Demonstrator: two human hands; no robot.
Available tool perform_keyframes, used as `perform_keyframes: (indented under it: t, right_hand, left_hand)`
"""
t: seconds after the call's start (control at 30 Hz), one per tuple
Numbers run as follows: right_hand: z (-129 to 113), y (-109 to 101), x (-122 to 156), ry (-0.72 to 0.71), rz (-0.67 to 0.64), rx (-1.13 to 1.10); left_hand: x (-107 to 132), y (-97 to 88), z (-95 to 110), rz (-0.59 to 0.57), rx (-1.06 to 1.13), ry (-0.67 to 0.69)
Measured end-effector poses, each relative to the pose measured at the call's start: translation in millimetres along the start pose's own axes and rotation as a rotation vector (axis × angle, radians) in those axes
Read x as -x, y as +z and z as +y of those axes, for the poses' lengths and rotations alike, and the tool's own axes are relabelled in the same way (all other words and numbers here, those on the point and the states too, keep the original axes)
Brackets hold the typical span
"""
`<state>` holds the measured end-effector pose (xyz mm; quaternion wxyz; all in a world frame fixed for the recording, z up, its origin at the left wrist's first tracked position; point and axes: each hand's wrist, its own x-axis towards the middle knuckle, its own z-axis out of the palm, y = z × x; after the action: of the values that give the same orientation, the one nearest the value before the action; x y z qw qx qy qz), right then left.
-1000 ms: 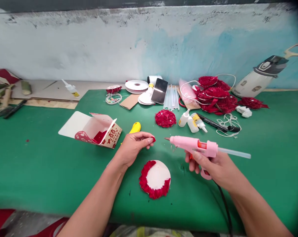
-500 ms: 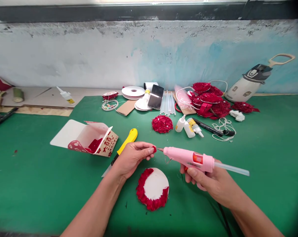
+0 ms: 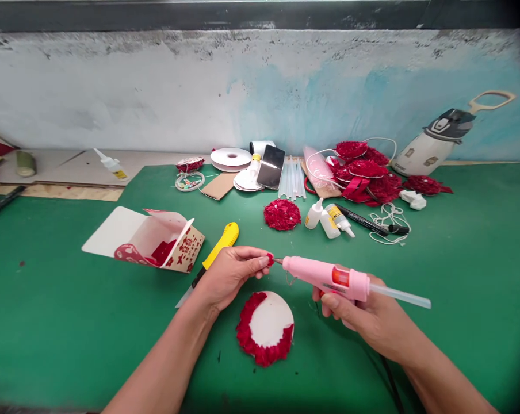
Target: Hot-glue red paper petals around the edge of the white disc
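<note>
Between the thumb and fingers of my left hand (image 3: 238, 273) is pinched a small red piece of material (image 3: 270, 259). My right hand (image 3: 363, 313) grips a pink hot glue gun (image 3: 324, 275), whose metal tip is at the red piece; a clear glue stick (image 3: 402, 296) juts from its back. Below both hands lies a white disc (image 3: 274, 319), its left and lower edge ringed with ruffled red material (image 3: 249, 342). A yellow-handled saw or knife (image 3: 221, 247) rests partly behind my left wrist. An open patterned box (image 3: 184, 250) with red pieces inside stands left.
Behind my hands are a finished-looking red ruffled disc (image 3: 282, 214), small glue bottles (image 3: 329, 223), a black marker (image 3: 363, 219) and white string (image 3: 389, 224). Farther back lie a phone (image 3: 271, 167), glue sticks (image 3: 291, 177), a ribbon spool (image 3: 230, 157), several red discs (image 3: 367, 172) and a tilted bottle (image 3: 430, 144).
The glue gun has shifted slightly left, so its tip now meets the red piece in my left hand. The whole view has moved a little.
</note>
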<state>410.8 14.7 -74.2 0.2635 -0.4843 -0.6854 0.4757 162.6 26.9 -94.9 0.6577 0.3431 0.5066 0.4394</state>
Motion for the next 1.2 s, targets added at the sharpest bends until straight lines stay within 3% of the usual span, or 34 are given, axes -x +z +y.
perform_keyframes:
  t: [0.27, 0.63, 0.8, 1.2]
  right_hand:
    - [-0.9, -0.8, -1.5, -0.040, -0.044, 0.094]
    - [4.7, -0.8, 4.8, -0.035, 0.041, 0.125]
    - [-0.2, -2.8, 1.8, -0.092, -0.034, 0.171]
    - [-2.2, -2.1, -0.8, -0.165, -0.077, 0.180]
  left_hand:
    - [-0.2, -0.6, 1.1, 0.011, 0.021, -0.007]
    - [-1.2, -3.3, -2.0, -0.012, 0.054, -0.010]
    - [-2.0, -1.6, -1.6, -0.026, 0.058, -0.013]
    - [-1.7, -2.6, -1.9, -0.069, 0.069, -0.002]
